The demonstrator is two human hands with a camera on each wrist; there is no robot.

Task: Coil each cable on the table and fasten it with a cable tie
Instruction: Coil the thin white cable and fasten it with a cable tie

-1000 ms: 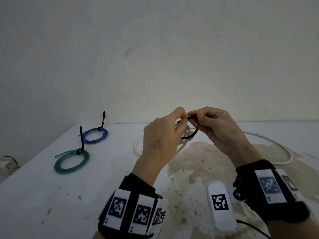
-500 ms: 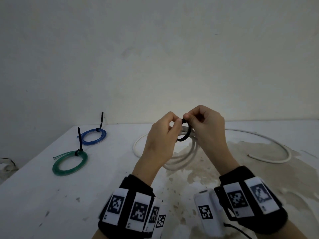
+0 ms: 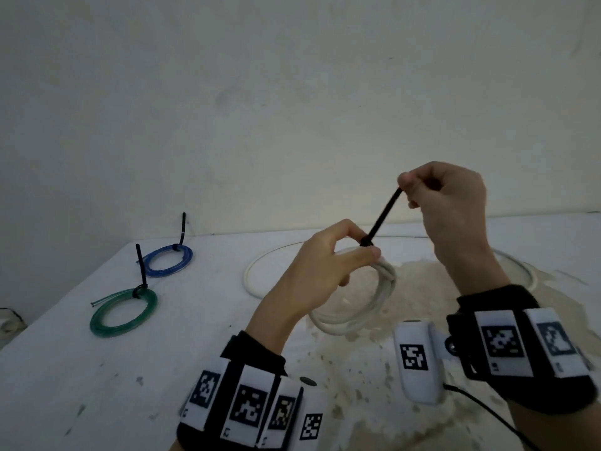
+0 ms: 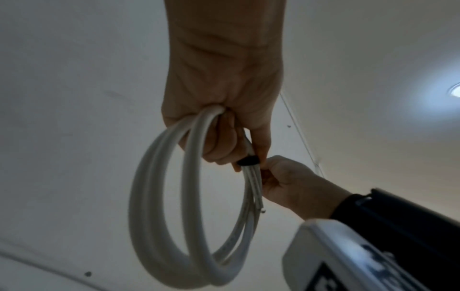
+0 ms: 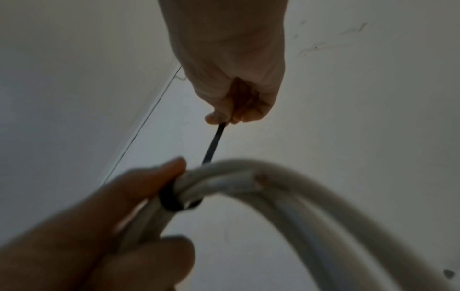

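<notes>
Here we hold the coiled white round cable (image 3: 364, 307) above the stained white table (image 3: 97, 369), our left hand (image 3: 320, 271) gripping its bundled strands, while our right hand (image 3: 452, 203) pinches the thin black plastic cable tie (image 3: 382, 218) (tail drawn taut, band snug around the coil).

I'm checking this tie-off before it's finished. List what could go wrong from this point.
1. The right hand pinches only the tip of the black cable tie; a harder pull may slip it free.
2. The left hand grips the white coil at one spot, so the hanging loops may splay before the band cinches.
3. A cut end sticks out just past the band and might escape it.
</notes>
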